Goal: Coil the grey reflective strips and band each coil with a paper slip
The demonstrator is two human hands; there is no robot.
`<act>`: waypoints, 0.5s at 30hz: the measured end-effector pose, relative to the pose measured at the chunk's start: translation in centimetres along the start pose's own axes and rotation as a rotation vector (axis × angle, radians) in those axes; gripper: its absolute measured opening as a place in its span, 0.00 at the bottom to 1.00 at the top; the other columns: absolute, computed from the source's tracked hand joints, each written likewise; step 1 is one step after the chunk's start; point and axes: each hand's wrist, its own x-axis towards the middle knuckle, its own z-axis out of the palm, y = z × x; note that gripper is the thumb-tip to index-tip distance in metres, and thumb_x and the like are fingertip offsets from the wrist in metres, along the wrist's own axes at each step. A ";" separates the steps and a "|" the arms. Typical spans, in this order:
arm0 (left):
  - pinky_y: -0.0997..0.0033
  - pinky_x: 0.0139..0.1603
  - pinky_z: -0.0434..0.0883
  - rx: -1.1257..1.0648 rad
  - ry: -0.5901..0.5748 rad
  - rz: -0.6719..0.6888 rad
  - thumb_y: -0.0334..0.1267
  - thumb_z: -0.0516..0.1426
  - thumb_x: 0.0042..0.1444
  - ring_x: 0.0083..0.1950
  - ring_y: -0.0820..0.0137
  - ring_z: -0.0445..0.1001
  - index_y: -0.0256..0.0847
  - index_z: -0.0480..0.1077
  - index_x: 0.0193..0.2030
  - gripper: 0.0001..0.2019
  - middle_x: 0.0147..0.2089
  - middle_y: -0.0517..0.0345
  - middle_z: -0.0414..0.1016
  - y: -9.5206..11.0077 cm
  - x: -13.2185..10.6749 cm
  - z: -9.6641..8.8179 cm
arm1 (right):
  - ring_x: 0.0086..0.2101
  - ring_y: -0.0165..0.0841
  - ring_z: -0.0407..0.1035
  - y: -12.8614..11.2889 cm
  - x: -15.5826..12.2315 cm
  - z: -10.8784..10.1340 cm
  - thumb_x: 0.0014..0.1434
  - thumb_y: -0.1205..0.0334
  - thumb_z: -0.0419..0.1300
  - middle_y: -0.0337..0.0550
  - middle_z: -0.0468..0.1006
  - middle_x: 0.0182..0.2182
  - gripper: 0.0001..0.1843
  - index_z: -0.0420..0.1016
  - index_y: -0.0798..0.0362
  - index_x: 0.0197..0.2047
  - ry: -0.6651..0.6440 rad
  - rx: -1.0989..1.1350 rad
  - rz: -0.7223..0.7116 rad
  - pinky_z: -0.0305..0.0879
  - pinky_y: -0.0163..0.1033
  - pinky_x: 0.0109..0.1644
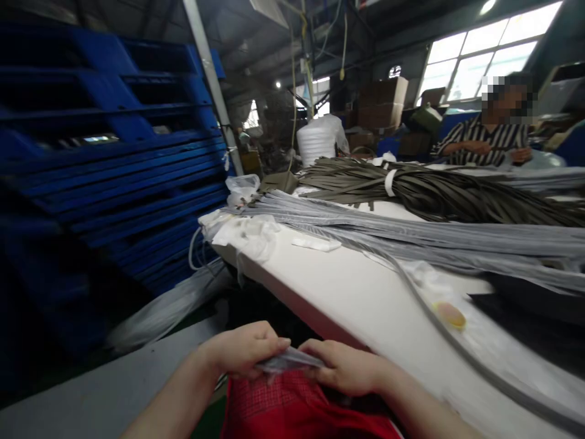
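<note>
Left hand (249,352) and right hand (340,367) each grip the grey piece (289,361), spanning between them above red cloth (283,408), near the desk (338,283) where grey strips (425,241) and dark straps (448,192) lie

Above the worktop's (315,268) near edge, we have room to bring our left hand (249,349) and right hand (345,367) over its bare middle. Rightward, a curved grey cord (427,306) crosses our way; toward the far edge, piled grey strips (388,228) and an olive strap bundle (439,189) block us; crumpled plastic (258,235) covers the left corner.
</note>
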 end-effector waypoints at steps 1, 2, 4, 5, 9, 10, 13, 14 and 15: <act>0.75 0.10 0.44 -0.105 -0.008 0.046 0.71 0.47 0.54 0.09 0.78 0.48 0.37 0.70 0.20 0.36 0.09 0.66 0.52 -0.2 -0.3 -0.3 | 0.41 0.38 0.72 0.1 0.2 -0.1 0.63 0.58 0.55 0.43 0.78 0.43 0.15 0.73 0.51 0.51 0.000 0.047 -0.007 0.66 0.39 0.45; 0.75 0.10 0.44 -0.206 0.009 0.095 0.70 0.47 0.55 0.08 0.78 0.47 0.37 0.70 0.20 0.36 0.08 0.66 0.53 -0.3 -0.3 -0.5 | 0.40 0.37 0.71 0.3 0.4 -0.2 0.63 0.59 0.55 0.42 0.78 0.41 0.13 0.74 0.51 0.48 0.019 0.083 -0.005 0.66 0.38 0.44; 0.76 0.09 0.48 -0.377 0.087 0.181 0.70 0.48 0.55 0.07 0.78 0.48 0.36 0.70 0.19 0.35 0.06 0.66 0.52 -0.7 -0.1 -0.7 | 0.41 0.38 0.71 0.9 1.0 -0.3 0.60 0.60 0.58 0.42 0.78 0.41 0.12 0.74 0.52 0.46 0.111 0.133 0.002 0.67 0.39 0.45; 0.76 0.10 0.52 -0.453 0.121 0.218 0.69 0.49 0.55 0.06 0.78 0.48 0.36 0.69 0.19 0.35 0.06 0.67 0.51 -0.8 0.3 -0.6 | 0.43 0.39 0.71 1.2 1.3 -0.3 0.58 0.59 0.60 0.43 0.78 0.43 0.14 0.73 0.52 0.48 0.168 0.152 -0.007 0.66 0.41 0.48; 0.75 0.20 0.67 -0.731 0.116 0.330 0.65 0.49 0.58 0.07 0.80 0.49 0.33 0.72 0.24 0.33 0.06 0.71 0.48 -0.3 1.6 0.3 | 0.53 0.45 0.67 2.5 2.6 0.4 0.54 0.54 0.66 0.50 0.74 0.54 0.30 0.66 0.52 0.58 0.401 0.189 -0.067 0.61 0.49 0.59; 0.75 0.22 0.68 -0.787 0.092 0.361 0.64 0.49 0.60 0.08 0.80 0.49 0.32 0.73 0.26 0.33 0.07 0.71 0.49 0.1 1.8 0.7 | 0.53 0.46 0.67 2.8 2.9 0.6 0.55 0.51 0.65 0.52 0.73 0.55 0.32 0.65 0.53 0.59 0.446 0.209 -0.086 0.61 0.50 0.60; 0.75 0.25 0.69 -0.908 0.055 0.484 0.60 0.47 0.63 0.11 0.79 0.56 0.29 0.75 0.31 0.32 0.10 0.69 0.53 2.4 2.0 2.2 | 0.52 0.47 0.68 3.1 3.5 0.9 0.59 0.43 0.59 0.55 0.74 0.53 0.31 0.65 0.53 0.59 0.541 0.279 -0.127 0.63 0.51 0.58; 0.75 0.26 0.69 -0.939 0.089 0.534 0.59 0.47 0.64 0.12 0.78 0.58 0.29 0.75 0.33 0.32 0.11 0.68 0.54 3.2 2.0 2.7 | 0.51 0.47 0.68 2.9 3.6 1.0 0.61 0.40 0.56 0.54 0.75 0.51 0.30 0.66 0.53 0.58 0.545 0.289 -0.122 0.63 0.50 0.57; 0.74 0.28 0.70 -0.960 0.163 0.590 0.58 0.47 0.64 0.14 0.78 0.60 0.29 0.76 0.36 0.31 0.13 0.68 0.56 3.9 2.0 3.0 | 0.49 0.46 0.69 2.6 3.6 1.1 0.62 0.38 0.53 0.52 0.76 0.48 0.29 0.68 0.52 0.55 0.520 0.296 -0.096 0.64 0.49 0.56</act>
